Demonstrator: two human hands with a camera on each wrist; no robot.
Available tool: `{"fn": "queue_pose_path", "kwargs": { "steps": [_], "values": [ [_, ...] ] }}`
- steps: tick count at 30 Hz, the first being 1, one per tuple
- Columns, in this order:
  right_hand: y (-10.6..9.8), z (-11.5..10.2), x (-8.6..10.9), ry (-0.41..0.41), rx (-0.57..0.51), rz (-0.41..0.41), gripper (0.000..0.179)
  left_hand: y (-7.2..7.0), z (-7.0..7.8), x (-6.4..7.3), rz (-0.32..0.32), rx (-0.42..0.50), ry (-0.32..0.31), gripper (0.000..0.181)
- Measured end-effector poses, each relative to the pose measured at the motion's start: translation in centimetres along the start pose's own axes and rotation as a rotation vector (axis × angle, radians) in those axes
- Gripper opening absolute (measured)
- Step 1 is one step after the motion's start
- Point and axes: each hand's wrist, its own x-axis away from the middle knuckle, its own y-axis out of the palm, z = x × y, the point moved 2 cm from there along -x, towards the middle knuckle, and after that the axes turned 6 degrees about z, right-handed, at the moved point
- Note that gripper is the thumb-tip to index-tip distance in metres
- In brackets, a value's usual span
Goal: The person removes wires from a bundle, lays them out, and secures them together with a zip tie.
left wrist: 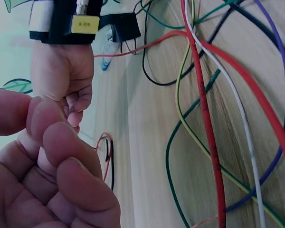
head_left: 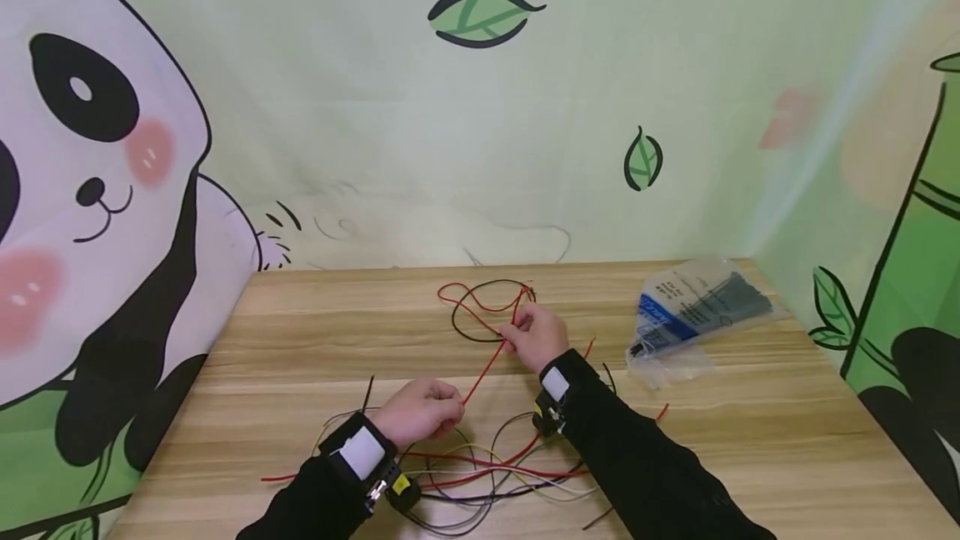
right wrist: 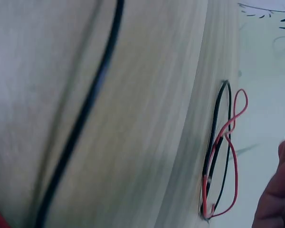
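A thin red wire point(head_left: 483, 373) runs taut between the two hands in the head view. My left hand point(head_left: 422, 412) pinches its near end between thumb and fingertips, above the tangled wires. Farther forward and to the right, my right hand point(head_left: 536, 337) pinches the same wire with thumb and forefinger. Beyond that hand the red wire continues in loose loops over a coiled black wire point(head_left: 454, 325) near the table's back edge. The left wrist view shows the left thumb and fingertips point(left wrist: 50, 118) close up. Only part of the right hand point(right wrist: 275, 194) enters the right wrist view.
Red, black, yellow, white and other wires lie tangled point(head_left: 517, 469) under and between the forearms. A clear plastic bag point(head_left: 697, 307) with dark contents and a blue label lies at the back right of the wooden table point(head_left: 300, 323). A printed panda backdrop point(head_left: 360, 107) stands behind.
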Motion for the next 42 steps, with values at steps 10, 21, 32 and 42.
{"fn": "queue_pose_path", "kwargs": {
  "steps": [10,21,32,42],
  "values": [
    [-2.8,0.3,-0.4,0.162,-0.187,-0.098,0.018,-1.5,0.1,2.0,0.087,-0.144,0.015,0.022],
    [-9.9,-0.1,2.6,0.071,-0.12,-0.6,0.026,-5.1,0.0,5.8,0.247,-0.283,0.071,0.016],
    [-10.2,0.5,6.7,-0.234,0.206,-0.735,0.011,-3.5,-2.3,7.2,0.255,-0.484,0.133,0.015],
    [-8.7,1.2,8.8,-0.293,0.307,-0.767,0.008,-1.5,-3.7,7.1,0.327,-0.847,0.166,0.018]
  ]
}}
